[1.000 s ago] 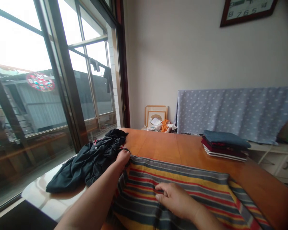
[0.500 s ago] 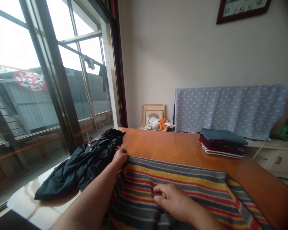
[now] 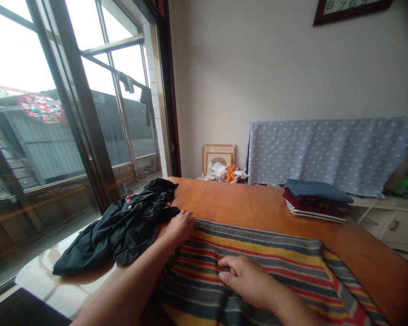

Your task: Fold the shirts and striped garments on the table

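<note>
Right hand [image 3: 246, 276]: palm down on the striped cloth, fingers curled together, thumb at the cloth; whether the grip pinches a fold or only presses cannot be told. Left hand [image 3: 181, 227]: palm down at the far edge of the same cloth, fingers loosely together, grip open and holding nothing, just beside the dark garment. Striped woven cloth [image 3: 258, 276]: grey, yellow and red bands, spread flat over the near part of the worktop, its far edge straight and its near end running out of view. Dark garment [image 3: 125, 231]: crumpled, with small red trim, lying left of the cloth across the white ledge [image 3: 44, 276] and the worktop's left end. Wooden worktop [image 3: 224, 201]: orange-brown, glossy. Stack of folded clothes [image 3: 316, 199]: blue on top, dark red below, striped at the bottom, on the far right of the worktop. Far end: polka-dot blue cloth [image 3: 326, 154] draped against the wall; picture frames [image 3: 219, 156] leaning behind an orange scrap [image 3: 230, 173] and white papers [image 3: 218, 169]. Left wall: metal-framed window [image 3: 122, 104], with dark garments [image 3: 146, 102] hanging beyond the glass. Top right: wall clock [image 3: 352, 5], cut off by the frame.
</note>
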Demonstrator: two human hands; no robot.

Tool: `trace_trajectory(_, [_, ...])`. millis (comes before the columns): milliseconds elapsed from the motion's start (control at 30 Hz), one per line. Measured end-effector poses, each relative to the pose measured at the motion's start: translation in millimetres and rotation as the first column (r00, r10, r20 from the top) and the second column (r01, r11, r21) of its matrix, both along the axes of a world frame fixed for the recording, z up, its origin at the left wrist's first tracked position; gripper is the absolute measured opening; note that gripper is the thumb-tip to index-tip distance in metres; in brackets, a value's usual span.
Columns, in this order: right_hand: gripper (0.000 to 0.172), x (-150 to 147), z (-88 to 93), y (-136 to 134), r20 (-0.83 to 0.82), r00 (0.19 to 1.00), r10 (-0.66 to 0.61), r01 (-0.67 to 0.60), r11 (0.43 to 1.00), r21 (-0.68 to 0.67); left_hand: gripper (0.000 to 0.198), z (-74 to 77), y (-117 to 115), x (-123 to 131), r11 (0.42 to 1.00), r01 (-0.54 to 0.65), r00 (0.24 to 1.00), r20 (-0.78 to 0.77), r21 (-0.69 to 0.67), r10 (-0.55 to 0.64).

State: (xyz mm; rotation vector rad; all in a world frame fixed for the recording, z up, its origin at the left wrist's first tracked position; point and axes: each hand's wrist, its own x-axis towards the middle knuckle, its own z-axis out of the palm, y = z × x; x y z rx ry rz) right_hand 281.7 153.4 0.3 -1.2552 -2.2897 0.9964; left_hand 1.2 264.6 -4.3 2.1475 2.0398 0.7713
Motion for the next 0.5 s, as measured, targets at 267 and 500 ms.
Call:
trace_trajectory(267, [0.033,-3.1,4.8,-2.9,0.000,1.000,0.014,-0.014,1.000,0.001,0.089,-25.3,-19.2,6.3,0.987,0.021,0.967,-0.246,-0.157,-0.060])
trace_trajectory(500, [0.035,-2.2,3.2,-2.0,-0.005,1.000,-0.003,0.003,1.000,-0.027,0.097,-31.6,-14.6,2.5,0.979,-0.045,0.974,-0.226,-0.199,-0.001])
